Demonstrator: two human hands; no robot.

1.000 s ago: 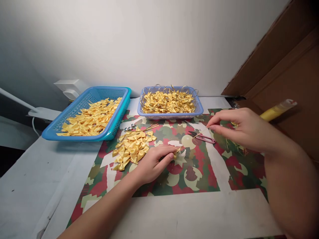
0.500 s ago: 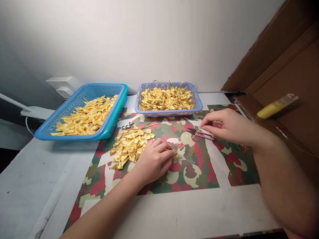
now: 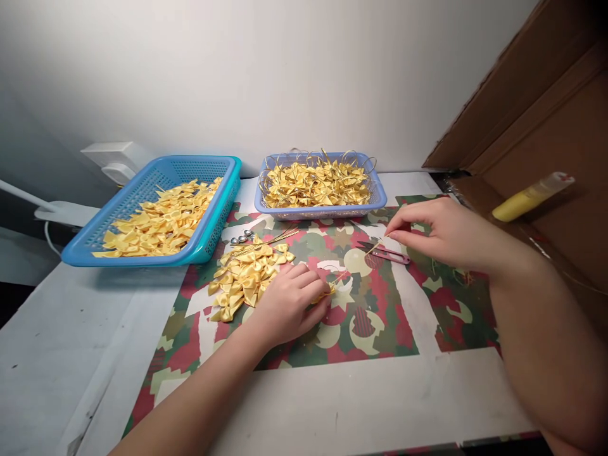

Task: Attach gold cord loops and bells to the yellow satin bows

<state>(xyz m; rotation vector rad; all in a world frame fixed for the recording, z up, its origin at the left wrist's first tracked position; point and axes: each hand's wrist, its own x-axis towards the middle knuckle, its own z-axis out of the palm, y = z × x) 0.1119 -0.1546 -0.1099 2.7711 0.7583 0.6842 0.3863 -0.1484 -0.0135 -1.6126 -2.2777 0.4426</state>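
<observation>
My left hand [image 3: 298, 303] is closed on a yellow bow [image 3: 331, 289], mostly hidden by the fingers, over the patterned sheet [image 3: 384, 329]. My right hand [image 3: 420, 226] pinches the end of a thin gold cord [image 3: 375, 245], which slants down toward the left hand. Under the right fingertips lie small thread snips [image 3: 390, 254] with pink handles. Loose yellow bows [image 3: 244, 278] are heaped left of my left hand, with thin gold cords [image 3: 280, 239] across their top and several shiny round beads [image 3: 241, 237] behind them.
A blue basket [image 3: 78, 254] of yellow bows stands at the left, nested in a turquoise one. Behind the sheet, another basket [image 3: 320, 211] holds bows with gold loops. At right are cardboard [image 3: 536, 120] and a tube of yellow content [image 3: 532, 197]. A white socket block [image 3: 108, 155] is by the wall.
My right hand has moved slightly right and up, still pinching the cord. The left fingers have drawn in around the bow. The whole view has shifted slightly.
</observation>
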